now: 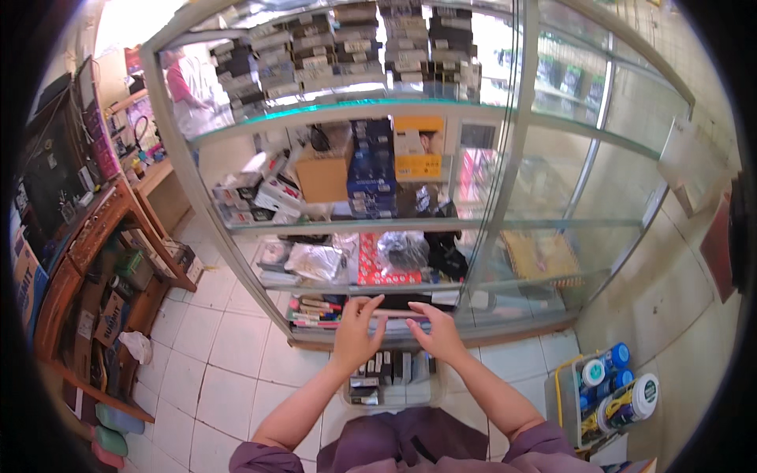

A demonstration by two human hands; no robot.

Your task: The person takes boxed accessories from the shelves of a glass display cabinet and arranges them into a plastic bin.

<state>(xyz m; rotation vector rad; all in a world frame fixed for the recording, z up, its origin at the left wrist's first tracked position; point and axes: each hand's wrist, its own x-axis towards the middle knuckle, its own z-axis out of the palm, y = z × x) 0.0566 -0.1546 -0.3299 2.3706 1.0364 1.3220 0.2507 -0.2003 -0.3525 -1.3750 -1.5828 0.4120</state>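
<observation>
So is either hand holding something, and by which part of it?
Nothing is visibly held: the left hand and right hand are both open.

Before the display cabinet [509,177], which holds stacked boxes [315,49] above and pens [319,309] at its lower left, a tub [412,394] of small boxes [382,366] sits between a bench [57,303] leftward and bottles [607,378] rightward.

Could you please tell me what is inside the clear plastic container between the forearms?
The container holds small dark and pale boxes; the left forearm covers its far-left corner, and anything beneath the boxes is hidden.
</observation>
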